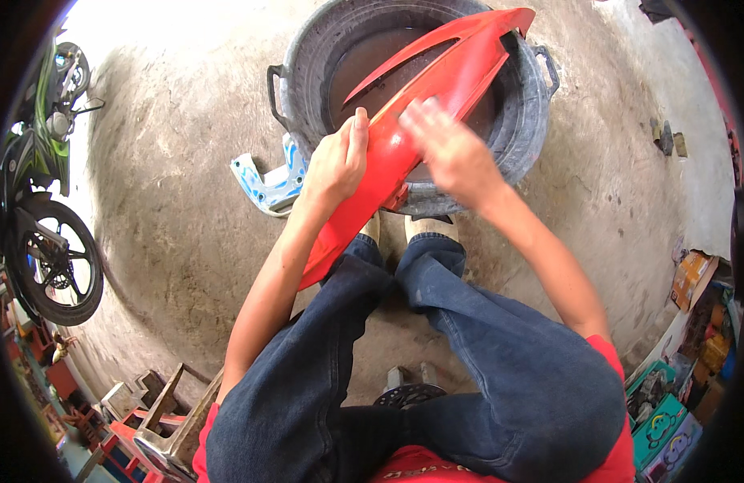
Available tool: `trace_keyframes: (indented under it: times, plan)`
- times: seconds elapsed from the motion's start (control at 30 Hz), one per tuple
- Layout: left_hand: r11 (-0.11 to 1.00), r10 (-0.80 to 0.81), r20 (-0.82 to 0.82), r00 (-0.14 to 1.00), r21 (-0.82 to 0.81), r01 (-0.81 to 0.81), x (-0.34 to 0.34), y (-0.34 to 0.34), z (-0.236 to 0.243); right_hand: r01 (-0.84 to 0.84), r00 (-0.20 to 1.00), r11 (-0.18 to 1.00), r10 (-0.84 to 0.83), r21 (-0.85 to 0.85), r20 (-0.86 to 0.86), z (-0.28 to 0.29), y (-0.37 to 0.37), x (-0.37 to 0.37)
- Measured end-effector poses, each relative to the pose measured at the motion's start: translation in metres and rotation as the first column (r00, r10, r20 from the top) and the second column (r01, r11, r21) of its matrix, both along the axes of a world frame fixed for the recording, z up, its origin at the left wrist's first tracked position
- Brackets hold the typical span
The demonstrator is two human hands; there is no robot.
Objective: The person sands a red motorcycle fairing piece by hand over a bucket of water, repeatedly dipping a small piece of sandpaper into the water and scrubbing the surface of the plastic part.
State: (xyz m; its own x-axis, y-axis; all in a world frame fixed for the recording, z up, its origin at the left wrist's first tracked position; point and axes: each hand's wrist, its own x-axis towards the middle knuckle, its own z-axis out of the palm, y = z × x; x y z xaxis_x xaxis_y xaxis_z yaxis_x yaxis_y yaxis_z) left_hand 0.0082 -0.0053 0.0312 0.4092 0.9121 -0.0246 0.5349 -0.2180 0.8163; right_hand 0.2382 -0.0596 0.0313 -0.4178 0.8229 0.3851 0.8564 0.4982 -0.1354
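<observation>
A long, glossy red motorcycle body panel (380,173) slants from my left knee up across a black tub (518,141), its forked far end over the tub's far right rim. My left hand (336,161) grips the panel's left edge near the middle, thumb lying along that edge. On the panel's right side, my right hand (452,153) is at the red surface, its fingers stretched but smeared by motion. Whether anything is under those fingers cannot be made out. Murky brownish water (372,60) shows inside the tub beneath the panel.
Left of the tub, a blue-and-white curved part (267,191) lies on the concrete floor (171,217). A motorcycle (54,258) stands at far left. Wooden and red frames (167,427) are at lower left; boxes (662,427) line the lower right. Small dark pieces (668,138) lie at right.
</observation>
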Motion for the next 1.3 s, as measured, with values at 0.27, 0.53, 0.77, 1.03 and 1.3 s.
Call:
trace_keyframes:
  times: [0.27,0.53,0.77,1.03,1.3]
  plan:
    - [0.899,-0.158,-0.034,0.987,0.408,0.158,-0.011,0.008,-0.023,0.169,0.985,0.984,-0.17,0.048,0.014,0.001,0.018,0.023]
    - [0.827,-0.17,-0.007,0.985,0.543,0.147,-0.007,0.007,-0.021,0.232,0.973,0.969,-0.231,0.08,-0.031,0.004,0.035,0.034]
    - [1.0,-0.015,0.005,1.0,-0.024,0.015,-0.002,0.002,0.0,0.035,0.999,0.999,-0.036,0.032,0.035,0.005,0.008,0.013]
    - [0.992,0.011,0.008,1.0,-0.122,-0.01,-0.003,0.004,0.004,0.099,0.984,0.991,-0.11,0.086,0.14,0.006,0.002,0.013]
    - [0.999,-0.008,0.027,1.0,-0.036,0.009,0.0,0.001,0.006,0.17,0.961,0.982,-0.184,0.085,0.208,0.0,0.007,0.017]
